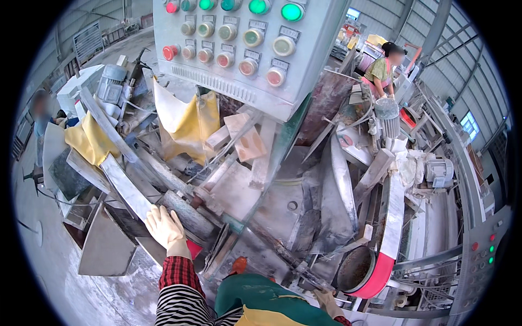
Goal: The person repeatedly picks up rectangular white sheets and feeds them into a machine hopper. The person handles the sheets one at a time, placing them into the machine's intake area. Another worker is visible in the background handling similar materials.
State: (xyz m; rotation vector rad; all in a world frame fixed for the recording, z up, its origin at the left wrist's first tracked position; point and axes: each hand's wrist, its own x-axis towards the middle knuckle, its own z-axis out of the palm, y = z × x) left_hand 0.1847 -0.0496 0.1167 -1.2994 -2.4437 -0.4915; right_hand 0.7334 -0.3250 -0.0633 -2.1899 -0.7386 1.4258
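Note:
My left hand, in a cream glove, lies flat with fingers stretched on the near end of a long pale grey-and-white stone strip. Just past its wrist is a bit of red belt at the machine's near end. My right hand, also gloved, is low in the picture by a metal bar and the machine frame. Its fingers are mostly hidden, so its grip cannot be made out. To its right, a red belt wraps a round drum end, with another marbled strip running away from it.
A grey control box with rows of green and red buttons hangs ahead. Yellow cloth flaps, a wooden block and motors crowd the machines. Flat stone slabs lean at left. A co-worker stands far right, another person far left.

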